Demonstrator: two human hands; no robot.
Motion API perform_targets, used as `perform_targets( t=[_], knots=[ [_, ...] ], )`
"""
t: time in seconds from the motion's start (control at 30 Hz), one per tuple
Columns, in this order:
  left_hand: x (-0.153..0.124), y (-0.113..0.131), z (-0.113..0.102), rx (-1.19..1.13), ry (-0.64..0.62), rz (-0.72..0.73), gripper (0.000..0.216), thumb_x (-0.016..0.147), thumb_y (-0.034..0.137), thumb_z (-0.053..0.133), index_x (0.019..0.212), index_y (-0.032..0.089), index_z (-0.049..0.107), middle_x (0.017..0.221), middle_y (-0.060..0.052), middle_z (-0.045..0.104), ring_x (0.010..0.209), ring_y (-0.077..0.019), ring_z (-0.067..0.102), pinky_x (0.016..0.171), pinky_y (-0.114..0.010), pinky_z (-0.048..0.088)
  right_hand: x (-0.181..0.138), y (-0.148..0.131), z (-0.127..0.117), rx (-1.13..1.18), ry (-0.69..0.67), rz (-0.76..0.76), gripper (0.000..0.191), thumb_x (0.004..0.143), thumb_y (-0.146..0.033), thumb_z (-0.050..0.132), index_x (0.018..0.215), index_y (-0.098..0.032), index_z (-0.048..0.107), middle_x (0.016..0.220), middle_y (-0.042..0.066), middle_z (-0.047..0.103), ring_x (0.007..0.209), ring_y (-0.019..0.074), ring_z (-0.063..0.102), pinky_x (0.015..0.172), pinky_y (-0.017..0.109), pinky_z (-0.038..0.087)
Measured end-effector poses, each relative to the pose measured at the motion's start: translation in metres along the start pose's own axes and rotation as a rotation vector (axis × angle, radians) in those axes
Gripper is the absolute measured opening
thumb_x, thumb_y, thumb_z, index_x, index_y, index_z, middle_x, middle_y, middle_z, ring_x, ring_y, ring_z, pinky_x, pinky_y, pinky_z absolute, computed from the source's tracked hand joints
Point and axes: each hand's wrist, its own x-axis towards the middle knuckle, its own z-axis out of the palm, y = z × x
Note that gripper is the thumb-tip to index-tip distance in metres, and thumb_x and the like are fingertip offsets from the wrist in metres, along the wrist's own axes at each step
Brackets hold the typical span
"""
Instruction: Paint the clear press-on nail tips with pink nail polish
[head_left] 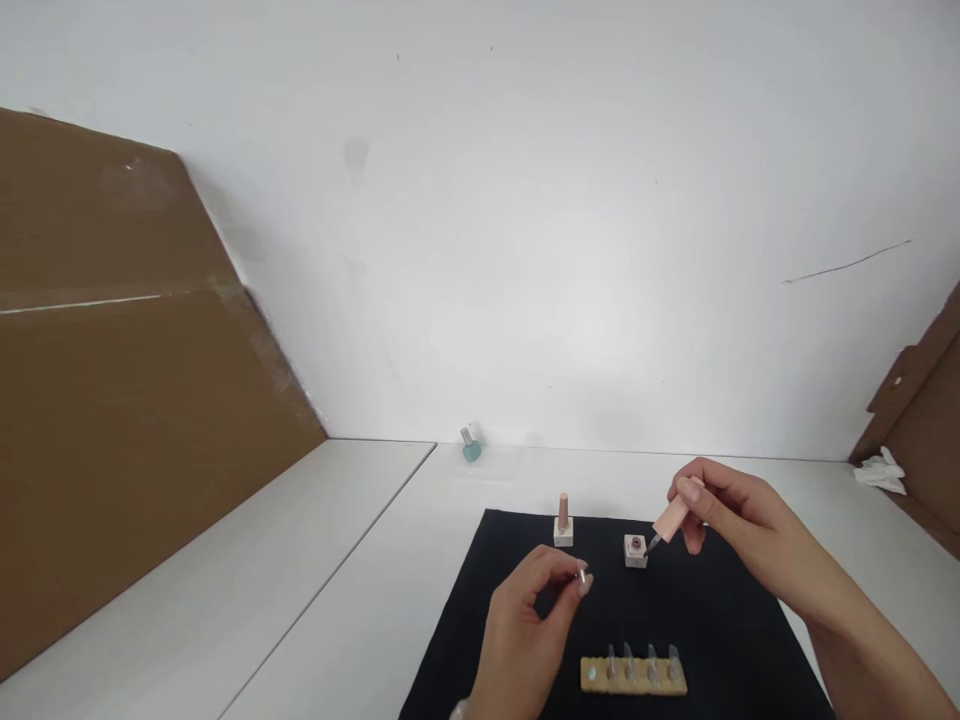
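Observation:
My right hand pinches a pink nail polish brush cap, its dark brush tip just beside the mouth of an open square polish bottle. My left hand is closed in a pinch on a small clear nail tip, held above the black mat. A second polish bottle with its pink cap on stands upright to the left of the open one. Near the front lies a tan holder strip with several clear nail tips standing in it.
A teal bottle stands at the back of the white table by the wall. Brown cardboard panels rise on the left and at the far right, where a crumpled white tissue lies.

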Motion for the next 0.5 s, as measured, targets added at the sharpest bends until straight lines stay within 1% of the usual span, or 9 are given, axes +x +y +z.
perform_targets(
  t=[0.07,0.17,0.2,0.27,0.33,0.4,0.5],
  knots=[
    [-0.003,0.004,0.005,-0.14,0.003,0.017,0.014,0.086,0.03,0.07,0.076,0.022,0.076,0.083,-0.003,0.075,0.08,-0.022,0.07,0.072,-0.028,0.055,-0.004,-0.004,0.002,-0.012,0.048,-0.006,0.044,0.101,-0.06,0.054,0.081,-0.023,0.065,0.081,0.004,0.074,0.065,0.0172,0.06,0.074,0.033,0.054],
    [0.0,0.004,0.01,-0.362,-0.04,-0.079,0.009,0.079,0.03,0.08,0.075,0.022,0.082,0.081,-0.004,0.076,0.07,-0.0191,0.069,0.066,-0.026,0.057,-0.008,-0.007,0.007,-0.05,0.141,-0.033,0.042,0.101,-0.061,0.052,0.082,-0.024,0.062,0.077,0.003,0.071,0.064,0.0184,0.06,0.07,0.032,0.053],
    [0.001,0.004,0.01,-0.414,-0.048,-0.1,0.008,0.077,0.03,0.082,0.075,0.022,0.084,0.081,-0.004,0.076,0.069,-0.0184,0.069,0.065,-0.025,0.057,-0.008,-0.007,0.009,-0.075,0.168,-0.041,0.042,0.101,-0.061,0.052,0.082,-0.024,0.061,0.076,0.003,0.071,0.065,0.0184,0.06,0.07,0.032,0.053],
    [0.004,0.002,0.009,-0.457,-0.057,-0.091,0.007,0.076,0.029,0.083,0.078,0.024,0.087,0.084,-0.004,0.077,0.072,-0.0183,0.069,0.066,-0.024,0.057,-0.008,-0.007,0.017,-0.133,0.191,-0.043,0.042,0.103,-0.06,0.05,0.083,-0.025,0.06,0.077,0.002,0.071,0.066,0.0179,0.059,0.069,0.03,0.051],
    [0.005,-0.001,0.006,-0.439,-0.069,-0.053,0.007,0.078,0.029,0.084,0.082,0.026,0.088,0.087,-0.005,0.077,0.077,-0.0187,0.07,0.067,-0.023,0.057,-0.007,-0.005,0.025,-0.184,0.147,-0.036,0.04,0.105,-0.057,0.047,0.084,-0.025,0.06,0.078,0.002,0.073,0.068,0.0173,0.059,0.069,0.029,0.05],
    [0.003,-0.005,0.002,-0.407,-0.09,-0.041,0.007,0.081,0.029,0.083,0.085,0.027,0.088,0.089,-0.004,0.077,0.079,-0.0186,0.071,0.069,-0.022,0.057,-0.006,-0.002,0.032,-0.195,0.058,-0.035,0.038,0.107,-0.054,0.045,0.087,-0.025,0.06,0.08,0.001,0.073,0.068,0.0166,0.06,0.069,0.028,0.05],
    [-0.001,-0.012,-0.003,-0.374,-0.079,-0.063,0.006,0.083,0.029,0.081,0.084,0.026,0.087,0.085,-0.003,0.076,0.074,-0.0176,0.071,0.066,-0.022,0.057,-0.004,0.003,0.04,-0.188,-0.045,-0.023,0.032,0.108,-0.051,0.045,0.096,-0.026,0.061,0.082,-0.001,0.073,0.067,0.0158,0.059,0.067,0.027,0.049]
  ],
)
